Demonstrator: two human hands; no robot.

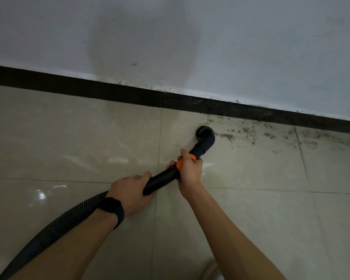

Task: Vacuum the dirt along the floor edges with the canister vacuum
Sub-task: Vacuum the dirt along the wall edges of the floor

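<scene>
Both grips [129, 194] [190, 172] tight round vacuum wand [162, 178]

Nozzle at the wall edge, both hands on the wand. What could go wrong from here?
1. The brush nozzle sits at the left end of the dirt; a fast sweep right may scatter grit instead of lifting it.
2. Specks on the baseboard top edge could get missed.
3. The hose trails back from the left hand; a snag may tug the nozzle off line.
</scene>
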